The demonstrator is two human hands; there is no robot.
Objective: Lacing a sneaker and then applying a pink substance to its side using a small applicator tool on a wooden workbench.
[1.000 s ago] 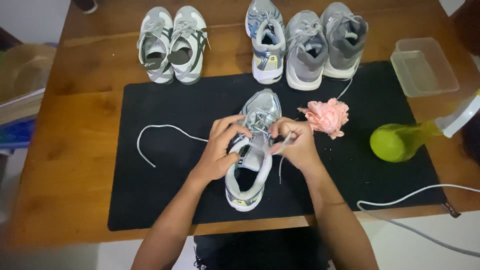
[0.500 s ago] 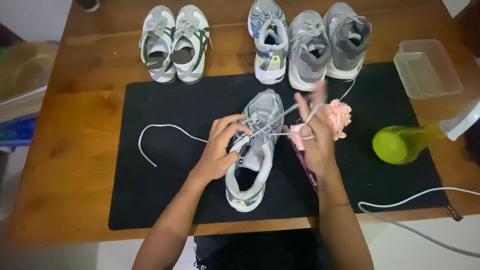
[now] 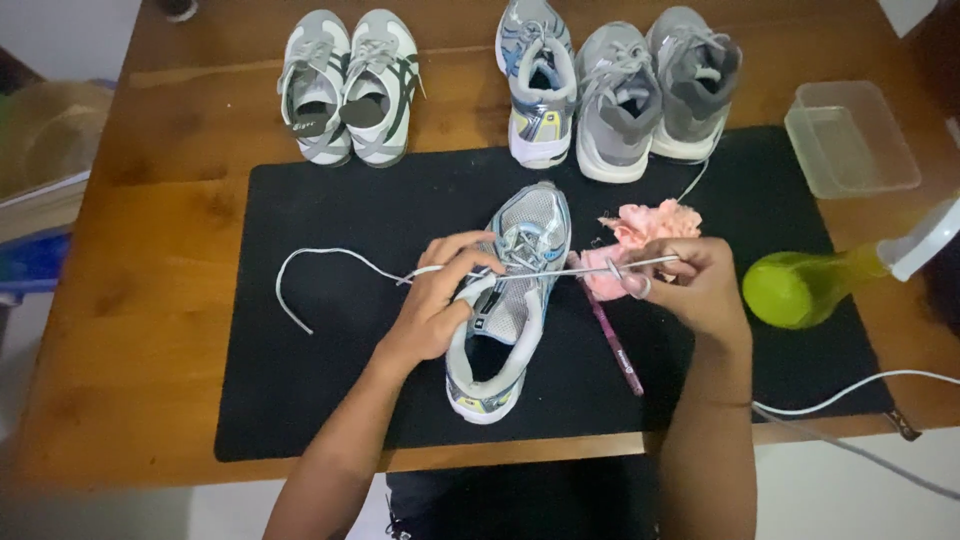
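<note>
Two hands work one grey sneaker (image 3: 512,300) lying mid-mat (image 3: 330,400): left of the sneaker, the left hand (image 3: 435,305) grips its side and lace (image 3: 330,262); right of it, the right hand (image 3: 690,285) pinches the lace end taut, beside a pink cloth (image 3: 645,225).

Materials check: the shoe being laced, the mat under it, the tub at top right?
Shoe: likely synthetic mesh upper, silver-grey with a slight sheen; fine weave shows at the toe.
Mat: matte black, no glare; probably rubber or foam.
Tub: clear, slightly frosted plastic; the table shows through.
</note>
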